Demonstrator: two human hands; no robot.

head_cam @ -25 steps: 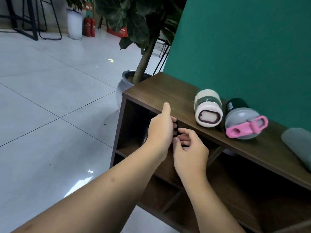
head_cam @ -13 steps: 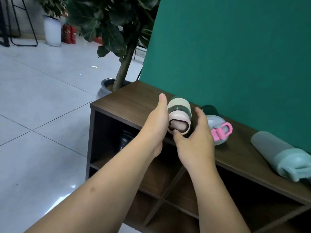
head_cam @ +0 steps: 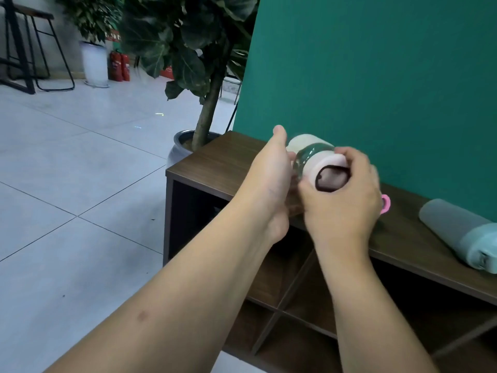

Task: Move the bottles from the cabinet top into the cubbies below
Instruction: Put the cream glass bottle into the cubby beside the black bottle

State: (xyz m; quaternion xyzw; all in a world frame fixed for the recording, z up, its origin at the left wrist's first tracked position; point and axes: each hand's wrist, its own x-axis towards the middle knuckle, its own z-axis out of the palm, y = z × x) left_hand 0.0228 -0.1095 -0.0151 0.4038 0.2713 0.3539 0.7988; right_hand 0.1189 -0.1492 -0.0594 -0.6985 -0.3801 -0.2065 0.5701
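I hold a cream bottle (head_cam: 312, 152) with a clear green middle band and a dark-rimmed lid, lifted just above the brown cabinet top (head_cam: 215, 162). My left hand (head_cam: 271, 181) grips its left side and my right hand (head_cam: 341, 200) wraps its lid end. Behind my right hand only the pink loop (head_cam: 386, 204) of a second bottle shows. A pale teal bottle (head_cam: 462, 235) lies on its side at the right of the top. Open cubbies (head_cam: 293, 286) sit below, partly hidden by my forearms.
A green wall panel (head_cam: 376, 76) rises right behind the cabinet. A potted tree (head_cam: 199, 109) in a grey pot stands at the cabinet's left end. Tiled floor (head_cam: 80, 184) spreads left, with a stool, a white planter and fire extinguishers far back.
My hands rose from the upper left cubby edge to the cream bottle, closed around it and lifted it off the cabinet top. The view shifted right.
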